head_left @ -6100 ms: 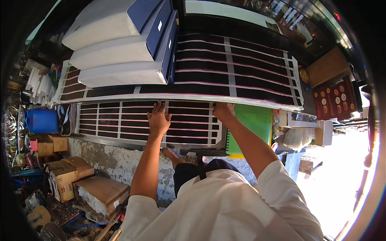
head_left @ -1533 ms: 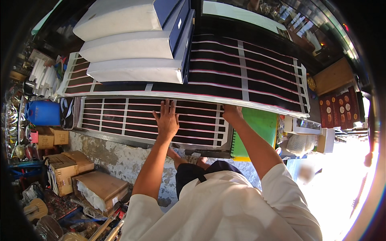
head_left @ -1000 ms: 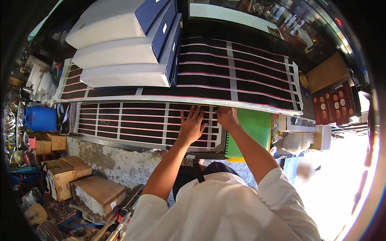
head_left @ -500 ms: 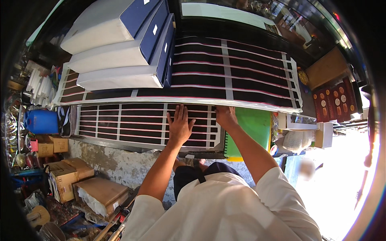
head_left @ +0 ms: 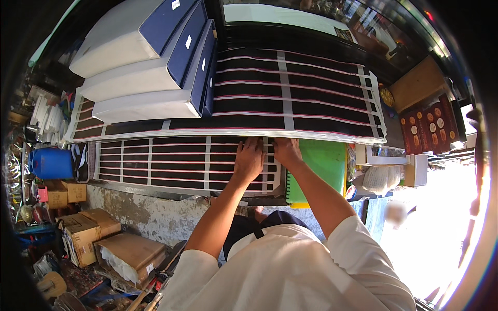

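My left hand (head_left: 249, 160) has slid over to the right, and now it sits right next to my right hand (head_left: 287, 151). A moment ago my left hand was further left on the striped sheet (head_left: 171, 163), well apart from the other one. Now both hands lie flat, palms down, side by side near the right end of this sheet. My fingers are spread out and press on it; they are not closed around anything. The sheet is dark with thin pink lines and white bars, and it lies on the low ledge in front of me. Just above it a bigger striped sheet (head_left: 311, 88) is laid out, and its white edge runs right by my fingertips. I think I am smoothing the lower sheet flat, and my hands have reached its right end, so that side looks close to done. Three big white pads with blue ends (head_left: 150, 67) are stacked on the left part of the bigger sheet. A green board (head_left: 324, 166) pokes out just to the right of my right hand. Brown boxes (head_left: 104, 238) sit on the ground down at my left.
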A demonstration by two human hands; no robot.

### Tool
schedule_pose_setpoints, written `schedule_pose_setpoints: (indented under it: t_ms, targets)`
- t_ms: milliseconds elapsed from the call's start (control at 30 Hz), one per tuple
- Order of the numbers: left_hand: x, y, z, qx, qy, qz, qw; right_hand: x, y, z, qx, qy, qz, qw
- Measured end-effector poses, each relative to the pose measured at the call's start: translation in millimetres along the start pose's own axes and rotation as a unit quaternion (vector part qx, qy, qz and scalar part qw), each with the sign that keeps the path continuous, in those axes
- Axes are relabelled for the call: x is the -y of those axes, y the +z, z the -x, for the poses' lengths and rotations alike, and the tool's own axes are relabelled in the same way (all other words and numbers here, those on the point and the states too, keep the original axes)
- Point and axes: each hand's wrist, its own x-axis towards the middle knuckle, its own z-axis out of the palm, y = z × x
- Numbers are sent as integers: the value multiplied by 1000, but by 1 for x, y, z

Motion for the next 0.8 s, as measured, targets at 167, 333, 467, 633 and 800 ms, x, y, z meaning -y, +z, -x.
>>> schedule_pose_setpoints:
  t_ms: [167,333,467,633,800]
  targets:
    - [15,3,-16,-30,2,62,998,1,0,1,-8,5,7,1000]
    - [17,12,-24,-73,-49,79,993,2,0,1,-12,13,-30,999]
    - [15,18,-28,-102,-57,71,991,3,0,0,5,26,-35,999]
    - [16,20,-31,-116,-48,64,990,5,0,1,-50,-16,-3,999]
    - [14,18,-30,-107,-49,54,992,5,0,1,-37,-15,-11,999]
